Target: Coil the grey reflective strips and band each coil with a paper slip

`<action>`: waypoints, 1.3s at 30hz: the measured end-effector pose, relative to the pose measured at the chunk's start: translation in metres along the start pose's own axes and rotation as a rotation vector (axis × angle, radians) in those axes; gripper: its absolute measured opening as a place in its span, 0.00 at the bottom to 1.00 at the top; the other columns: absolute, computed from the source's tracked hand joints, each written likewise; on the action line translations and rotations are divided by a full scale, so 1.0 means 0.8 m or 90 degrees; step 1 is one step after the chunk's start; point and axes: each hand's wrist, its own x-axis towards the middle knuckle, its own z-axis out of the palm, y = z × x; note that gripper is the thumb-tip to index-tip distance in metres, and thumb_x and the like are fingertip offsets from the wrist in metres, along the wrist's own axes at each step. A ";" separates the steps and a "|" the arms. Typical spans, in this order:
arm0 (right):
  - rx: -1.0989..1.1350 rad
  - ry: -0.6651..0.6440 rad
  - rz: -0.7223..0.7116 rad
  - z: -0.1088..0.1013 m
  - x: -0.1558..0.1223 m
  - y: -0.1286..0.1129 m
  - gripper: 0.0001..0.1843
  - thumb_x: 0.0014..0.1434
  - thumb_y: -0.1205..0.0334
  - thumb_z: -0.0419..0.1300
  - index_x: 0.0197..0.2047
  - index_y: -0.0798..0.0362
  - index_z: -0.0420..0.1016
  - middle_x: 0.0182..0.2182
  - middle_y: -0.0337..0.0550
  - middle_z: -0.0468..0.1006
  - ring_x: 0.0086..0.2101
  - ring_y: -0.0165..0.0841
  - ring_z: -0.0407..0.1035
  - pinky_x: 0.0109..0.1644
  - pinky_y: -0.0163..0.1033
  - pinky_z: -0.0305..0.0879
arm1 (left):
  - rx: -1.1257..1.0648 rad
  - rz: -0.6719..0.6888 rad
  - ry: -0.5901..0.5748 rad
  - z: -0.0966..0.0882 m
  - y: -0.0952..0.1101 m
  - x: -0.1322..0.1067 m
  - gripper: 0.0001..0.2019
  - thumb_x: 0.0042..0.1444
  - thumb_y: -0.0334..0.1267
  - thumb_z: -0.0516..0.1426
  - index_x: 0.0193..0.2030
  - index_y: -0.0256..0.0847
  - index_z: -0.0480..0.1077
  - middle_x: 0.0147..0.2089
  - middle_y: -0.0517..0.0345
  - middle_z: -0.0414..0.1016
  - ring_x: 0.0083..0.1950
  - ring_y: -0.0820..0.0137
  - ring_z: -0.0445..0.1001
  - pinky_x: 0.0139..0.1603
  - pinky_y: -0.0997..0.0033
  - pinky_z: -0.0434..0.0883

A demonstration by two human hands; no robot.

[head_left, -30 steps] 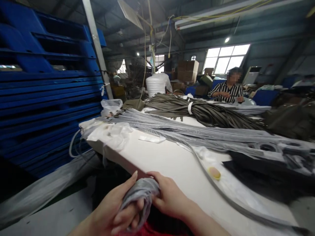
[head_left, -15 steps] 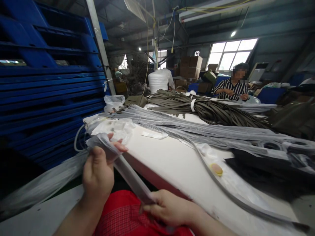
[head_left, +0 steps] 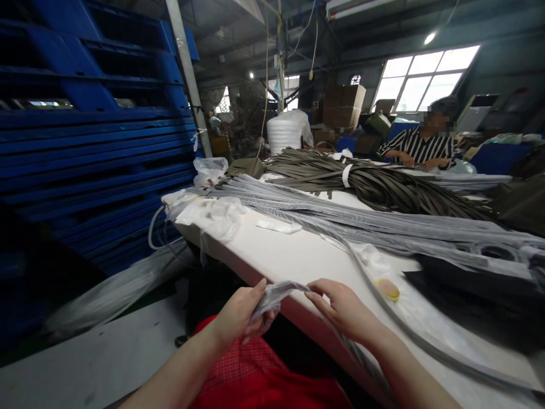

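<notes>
Between my hands, just off the table's front edge, runs a grey strap in a clear plastic sleeve (head_left: 283,289). My left hand (head_left: 249,312) is closed round one end, thumb on top. The fingers of my right hand (head_left: 334,304) pinch the same sleeved strap farther along, and its length hangs down past the table edge below my right wrist. On the white table (head_left: 238,244) lie several similar grey sleeved straps (head_left: 323,213). One grey strap (head_left: 383,309) curves towards the front right, with a round yellow-rimmed piece (head_left: 387,289) beside it.
Dark olive straps (head_left: 374,184) lie bundled with a white band behind the grey ones. Blue pallets (head_left: 106,153) are stacked at left. Crumpled plastic (head_left: 217,218) lies at the table's left corner, black cloth (head_left: 464,301) at right. A person in a striped top (head_left: 426,147) sits across the table.
My left hand has come down and right, and my right hand has risen, bringing the two closer together with the sleeved strap between them. The view has swung slightly left.
</notes>
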 end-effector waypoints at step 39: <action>-0.060 0.261 -0.153 -0.005 -0.026 0.023 0.19 0.65 0.49 0.54 0.53 0.50 0.72 0.51 0.51 0.74 0.52 0.45 0.67 0.58 0.52 0.60 | 0.224 -0.017 -0.149 0.022 -0.014 0.022 0.34 0.57 0.69 0.44 0.29 0.37 0.72 0.14 0.65 0.61 0.14 0.75 0.61 0.17 0.75 0.56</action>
